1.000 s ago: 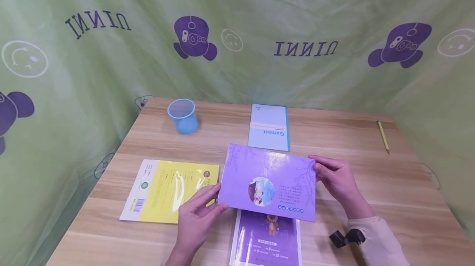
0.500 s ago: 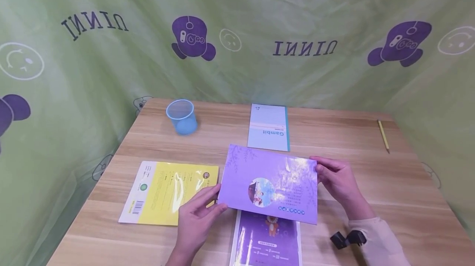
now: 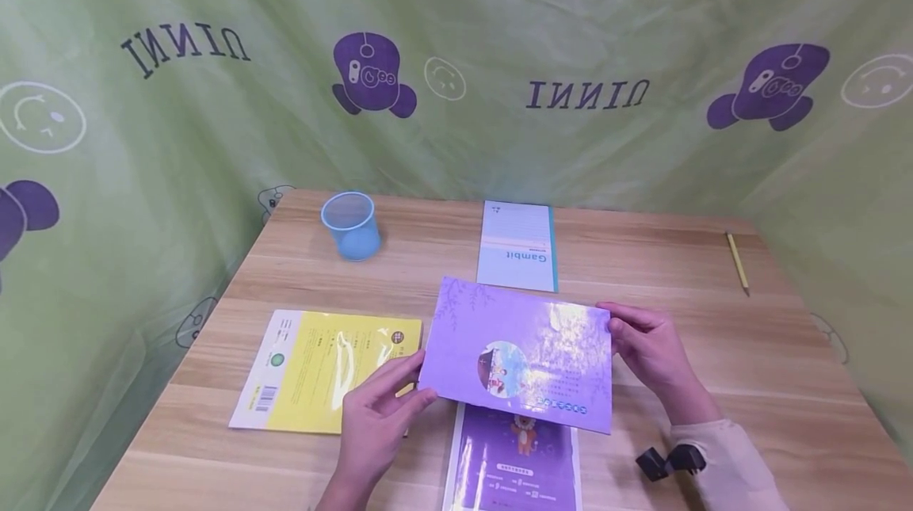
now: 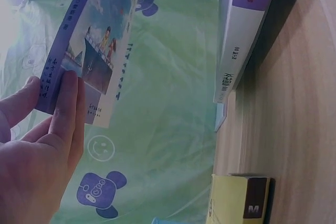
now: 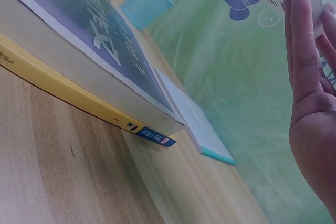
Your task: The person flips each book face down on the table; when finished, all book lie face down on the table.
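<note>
A thin purple paperback book (image 3: 456, 345) is held level-ish over the table by both hands. My left hand (image 3: 378, 416) pinches its left edge, thumb on top and fingers beneath. At the far right corner, my right hand (image 3: 652, 352) grips it between thumb and fingers. The left wrist view shows an illustrated cover (image 4: 97, 51) on the underside of the held book. Below it lies a thick book with a glossy purple cover (image 3: 513, 475), partly hidden. In the right wrist view this thick book rests on a yellow-spined book (image 5: 79, 90).
To the left lies a yellow and white book (image 3: 321, 368). A white notebook with a teal edge (image 3: 513, 245) is behind the held book. A blue mesh pen cup (image 3: 353, 230) stands at the back left, and a yellow pencil (image 3: 738, 264) lies at the far right of the wooden table (image 3: 663, 257).
The right end of the purple paperback has dipped slightly towards me, and the glare has shifted to its right side. Both hands keep their hold.
</note>
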Available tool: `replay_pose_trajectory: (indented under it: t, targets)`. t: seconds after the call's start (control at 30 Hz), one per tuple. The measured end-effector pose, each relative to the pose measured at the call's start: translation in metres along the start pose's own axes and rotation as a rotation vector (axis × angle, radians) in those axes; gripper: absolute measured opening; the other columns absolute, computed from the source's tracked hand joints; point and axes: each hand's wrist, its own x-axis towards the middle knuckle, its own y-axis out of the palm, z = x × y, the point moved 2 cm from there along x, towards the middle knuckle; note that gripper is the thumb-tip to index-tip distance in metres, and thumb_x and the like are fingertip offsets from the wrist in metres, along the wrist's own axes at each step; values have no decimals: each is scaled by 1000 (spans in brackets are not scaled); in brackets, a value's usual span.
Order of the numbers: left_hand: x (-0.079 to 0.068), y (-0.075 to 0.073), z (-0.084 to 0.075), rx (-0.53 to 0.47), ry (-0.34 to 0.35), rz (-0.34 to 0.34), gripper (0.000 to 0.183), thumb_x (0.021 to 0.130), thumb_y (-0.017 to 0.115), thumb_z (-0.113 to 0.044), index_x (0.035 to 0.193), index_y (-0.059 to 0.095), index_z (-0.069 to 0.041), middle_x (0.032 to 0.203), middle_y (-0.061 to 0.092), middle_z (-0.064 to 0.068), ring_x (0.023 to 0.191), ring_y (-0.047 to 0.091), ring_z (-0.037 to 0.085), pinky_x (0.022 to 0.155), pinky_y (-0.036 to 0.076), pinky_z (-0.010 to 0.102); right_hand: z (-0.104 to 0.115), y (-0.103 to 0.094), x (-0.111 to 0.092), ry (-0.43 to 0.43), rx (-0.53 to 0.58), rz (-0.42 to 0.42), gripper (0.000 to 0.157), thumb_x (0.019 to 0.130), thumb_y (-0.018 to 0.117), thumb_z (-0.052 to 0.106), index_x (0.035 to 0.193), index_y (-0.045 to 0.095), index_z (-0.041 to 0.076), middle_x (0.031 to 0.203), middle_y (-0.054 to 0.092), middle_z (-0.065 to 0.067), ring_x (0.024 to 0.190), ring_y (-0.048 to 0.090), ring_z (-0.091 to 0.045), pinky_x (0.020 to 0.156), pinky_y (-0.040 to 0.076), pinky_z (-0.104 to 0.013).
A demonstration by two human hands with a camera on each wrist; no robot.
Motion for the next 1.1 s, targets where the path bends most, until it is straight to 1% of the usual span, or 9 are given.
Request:
replay_pose_trajectory:
  t: [0.23,0.4,0.47,0.57,0.73,0.8,0.97,1.1]
  targets:
    - [0,0,-1,30,-65,-5,47,78,71,19,122,54,27,121,70,-2,106,70,12,85,61,36,0,1,0,12,-30,-31,32,97,55,-11,112,77,7,97,78,-3,71,70,-7,57,59,-16]
    - [1,-1,-1,18,-43,7,47,78,70,20,122,54,26,122,70,-1,107,70,13,85,61,35,0,1,0,13,-15,-21,32,97,55,-11,113,76,6,96,78,-4,72,71,-7,58,60,-17]
    - [2,-1,-2,7,-16,18,47,79,69,21,122,53,27,123,70,1,108,70,14,85,62,35,0,1,1,20,-3,-13,32,98,54,-11,114,76,6,97,78,-4,72,71,-8,60,61,-17]
    - [2,-2,-2,4,6,27,46,80,68,22,122,52,28,124,69,1,108,70,14,85,62,34,0,2,1,27,2,-9,32,98,54,-11,114,76,6,97,78,-4,72,72,-8,60,61,-18]
    - [2,-3,-2,24,-56,2,48,79,71,19,123,53,27,123,70,-4,109,70,12,87,61,35,1,3,3,27,-4,-9,32,97,55,-11,114,76,7,98,78,-4,72,71,-8,60,61,-17]
    - [2,-4,-2,22,-49,5,48,79,71,19,122,52,28,123,70,-4,109,69,12,87,61,35,2,4,4,26,-8,-7,32,97,55,-11,114,77,7,98,78,-4,72,71,-8,59,61,-17]
    - [2,-4,-2,-8,41,34,45,80,67,23,122,52,29,124,70,-1,108,69,12,85,62,33,1,5,4,28,-14,-6,33,97,55,-11,113,77,7,97,78,-3,71,71,-7,59,60,-17]
    - [2,-5,-1,-14,53,33,45,80,68,23,123,52,28,124,70,0,107,69,11,85,62,33,1,6,4,36,-4,1,33,97,54,-11,114,76,7,98,78,-4,72,72,-8,60,61,-17]
